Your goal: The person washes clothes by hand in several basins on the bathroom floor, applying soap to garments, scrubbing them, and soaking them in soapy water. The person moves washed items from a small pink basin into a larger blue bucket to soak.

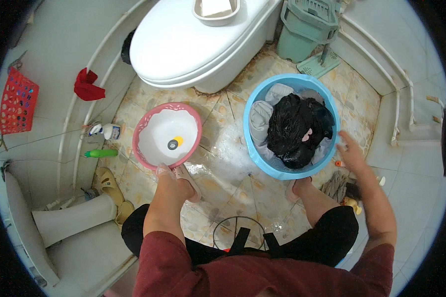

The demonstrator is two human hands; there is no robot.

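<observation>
My left hand point(164, 172) grips the near rim of a pink plastic basin point(137, 133). The basin's white inside holds no clothes, and a yellow and dark round mark shows at its bottom. To the right stands a light-blue plastic tub point(253, 160) of wet laundry. Black wet cloth point(288, 126) is heaped on top, with a small pink patch showing; pale grey cloth point(260, 118) lies around it. My right hand point(351, 153) is at the tub's right rim, fingers apart, with nothing visible in it. Whether its fingertips touch the rim is unclear.
Soapy water point(232, 152) covers tiles between the basins. Ahead stand a toilet point(186, 44) and a green mop bucket point(301, 41). At left are a spray bottle point(111, 131), a green bottle point(102, 153) and yellow slippers point(110, 185). A mop head point(335, 185) lies at right.
</observation>
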